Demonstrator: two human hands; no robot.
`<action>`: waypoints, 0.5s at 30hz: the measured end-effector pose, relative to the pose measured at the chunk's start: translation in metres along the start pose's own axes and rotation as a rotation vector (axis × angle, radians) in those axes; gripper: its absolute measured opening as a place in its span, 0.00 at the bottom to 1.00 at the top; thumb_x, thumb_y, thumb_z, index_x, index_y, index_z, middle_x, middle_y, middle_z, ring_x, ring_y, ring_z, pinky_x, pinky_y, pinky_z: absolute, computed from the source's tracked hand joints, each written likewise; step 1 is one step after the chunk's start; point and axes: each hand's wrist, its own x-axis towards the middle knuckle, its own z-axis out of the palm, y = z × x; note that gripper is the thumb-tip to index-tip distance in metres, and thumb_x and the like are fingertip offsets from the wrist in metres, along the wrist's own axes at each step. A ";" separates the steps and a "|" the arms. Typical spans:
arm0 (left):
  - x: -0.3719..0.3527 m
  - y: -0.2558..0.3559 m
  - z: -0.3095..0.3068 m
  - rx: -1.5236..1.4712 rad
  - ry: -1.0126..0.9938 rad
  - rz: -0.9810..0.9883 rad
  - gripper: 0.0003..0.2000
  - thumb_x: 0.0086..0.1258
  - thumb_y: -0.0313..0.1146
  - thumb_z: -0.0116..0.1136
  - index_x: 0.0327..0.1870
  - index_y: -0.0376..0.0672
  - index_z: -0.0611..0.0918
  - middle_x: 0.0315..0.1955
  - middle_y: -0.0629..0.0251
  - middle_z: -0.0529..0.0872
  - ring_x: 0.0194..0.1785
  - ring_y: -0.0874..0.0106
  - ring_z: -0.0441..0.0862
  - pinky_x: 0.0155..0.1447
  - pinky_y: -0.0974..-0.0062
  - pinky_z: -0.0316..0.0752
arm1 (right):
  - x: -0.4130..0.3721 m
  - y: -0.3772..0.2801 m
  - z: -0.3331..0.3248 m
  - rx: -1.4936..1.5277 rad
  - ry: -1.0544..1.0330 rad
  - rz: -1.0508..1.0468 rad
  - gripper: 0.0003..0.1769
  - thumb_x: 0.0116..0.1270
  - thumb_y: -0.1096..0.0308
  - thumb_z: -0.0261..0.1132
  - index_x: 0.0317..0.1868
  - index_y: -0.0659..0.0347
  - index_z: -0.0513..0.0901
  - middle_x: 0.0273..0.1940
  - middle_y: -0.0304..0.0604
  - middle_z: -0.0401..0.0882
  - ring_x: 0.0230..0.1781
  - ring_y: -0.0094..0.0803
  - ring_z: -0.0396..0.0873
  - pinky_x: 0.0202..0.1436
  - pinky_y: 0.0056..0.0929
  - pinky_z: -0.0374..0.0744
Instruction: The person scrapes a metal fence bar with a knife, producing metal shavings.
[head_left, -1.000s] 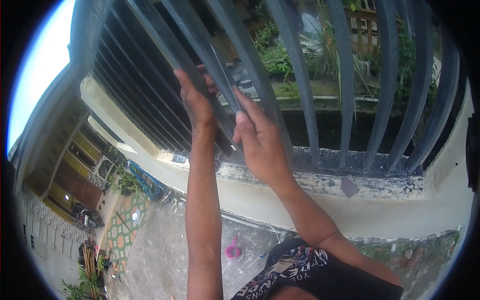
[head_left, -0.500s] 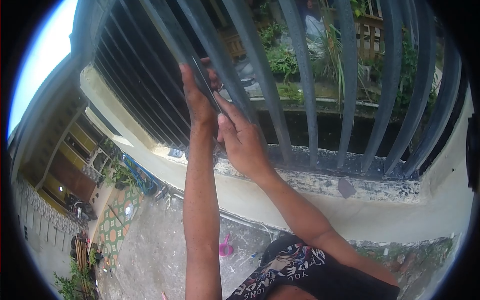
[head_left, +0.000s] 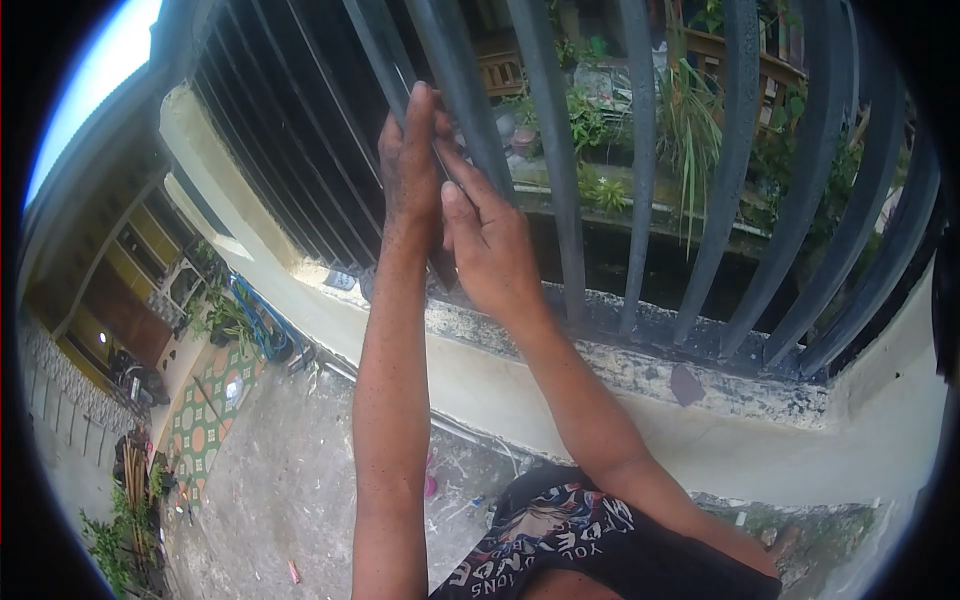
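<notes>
My left hand (head_left: pixel 412 170) is closed around a dark grey metal fence bar (head_left: pixel 375 35), thumb pointing up and the other fingers partly hidden by the bar. A thin, pale-edged strip (head_left: pixel 402 78) lies along that bar and runs down between my hands; its kind is not clear. Just below and to the right, my right hand (head_left: pixel 495 255) has its thumb and forefinger closed on the strip's lower part, against the bar. The palm side of the right hand is hidden.
More slanted bars (head_left: pixel 560 180) stand in a row to the right. Under them runs a low wall with a worn ledge (head_left: pixel 600 355) bearing a flat broken piece (head_left: pixel 687 384). Plants (head_left: pixel 690 130) grow behind the fence. A blue hose (head_left: pixel 262 325) lies left.
Both hands have moved up along the bar, with the strip between them. The left thumb has shifted across the front of the bar. The head view has turned slightly.
</notes>
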 end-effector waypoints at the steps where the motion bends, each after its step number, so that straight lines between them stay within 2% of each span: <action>1: 0.001 -0.001 0.000 -0.005 0.010 -0.002 0.30 0.76 0.62 0.56 0.54 0.37 0.82 0.34 0.69 0.79 0.39 0.76 0.77 0.46 0.75 0.73 | 0.001 -0.001 0.000 -0.001 -0.008 0.018 0.24 0.85 0.58 0.53 0.76 0.55 0.74 0.65 0.62 0.80 0.67 0.54 0.80 0.68 0.49 0.79; 3: 0.003 -0.005 -0.001 0.018 0.020 0.057 0.31 0.77 0.63 0.54 0.54 0.38 0.83 0.36 0.69 0.80 0.40 0.75 0.78 0.47 0.75 0.73 | 0.001 0.001 0.002 -0.008 0.005 0.000 0.25 0.85 0.58 0.52 0.76 0.55 0.73 0.65 0.62 0.81 0.66 0.56 0.80 0.69 0.49 0.79; 5: 0.003 -0.006 -0.003 0.039 0.025 0.033 0.31 0.77 0.64 0.54 0.53 0.39 0.83 0.36 0.68 0.81 0.41 0.74 0.78 0.48 0.74 0.73 | 0.000 0.001 0.002 -0.026 0.010 -0.019 0.25 0.85 0.57 0.52 0.77 0.54 0.72 0.65 0.62 0.81 0.66 0.58 0.80 0.69 0.50 0.78; 8: 0.004 -0.008 -0.004 0.061 0.038 0.074 0.32 0.76 0.65 0.53 0.52 0.38 0.83 0.36 0.67 0.81 0.41 0.74 0.79 0.48 0.73 0.73 | 0.001 -0.004 -0.001 -0.024 -0.026 0.043 0.26 0.85 0.56 0.51 0.77 0.54 0.71 0.65 0.62 0.81 0.65 0.58 0.80 0.70 0.51 0.78; 10: 0.006 -0.008 -0.004 0.162 0.026 0.078 0.34 0.76 0.67 0.53 0.52 0.37 0.83 0.35 0.66 0.82 0.41 0.73 0.80 0.48 0.73 0.74 | 0.002 -0.001 0.001 -0.035 -0.016 0.048 0.26 0.86 0.55 0.50 0.78 0.54 0.71 0.65 0.62 0.81 0.65 0.58 0.80 0.69 0.51 0.78; 14: 0.008 -0.011 -0.005 0.074 0.020 0.079 0.34 0.75 0.68 0.52 0.49 0.37 0.84 0.34 0.65 0.82 0.41 0.72 0.80 0.48 0.73 0.74 | 0.000 0.006 0.006 -0.051 0.003 -0.026 0.27 0.86 0.54 0.49 0.79 0.53 0.70 0.65 0.62 0.80 0.66 0.57 0.80 0.69 0.50 0.79; 15: 0.009 -0.012 -0.006 0.068 0.025 0.083 0.34 0.75 0.68 0.52 0.49 0.37 0.84 0.34 0.65 0.82 0.41 0.72 0.80 0.48 0.73 0.74 | -0.001 0.002 0.004 -0.009 -0.028 0.016 0.27 0.86 0.54 0.48 0.79 0.53 0.69 0.64 0.62 0.81 0.65 0.54 0.82 0.67 0.49 0.80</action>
